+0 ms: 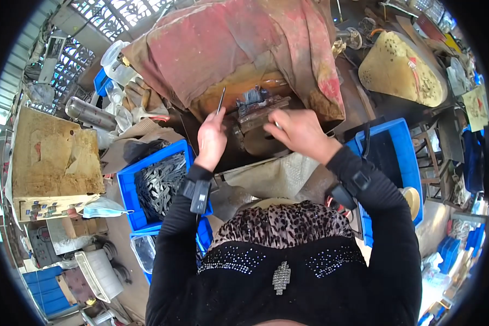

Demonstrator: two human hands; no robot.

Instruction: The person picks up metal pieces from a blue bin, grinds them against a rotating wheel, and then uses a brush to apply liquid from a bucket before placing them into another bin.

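My left hand (212,139) is closed around a thin, dark metal rod (221,100), which points up and away from me. My right hand (300,133) is curled shut at the right side of a worn metal fixture (263,111); something small and pale shows at its fingers, too small to name. A bluish-grey clamp-like part (252,96) sits on top of the fixture. Behind it, a stained red cloth (223,46) hangs over a bulky machine. Left of the left forearm, a blue bin (126,190) holds many flat grey metal strips (160,182).
Another blue bin (413,163) stands by my right forearm. On the left is a stained box-shaped cabinet (54,155) with switches and a face mask (107,211) hanging from it. A metal cylinder (91,113) lies near plastic bags. Beyond my right hand sits a yellowish panel (399,70).
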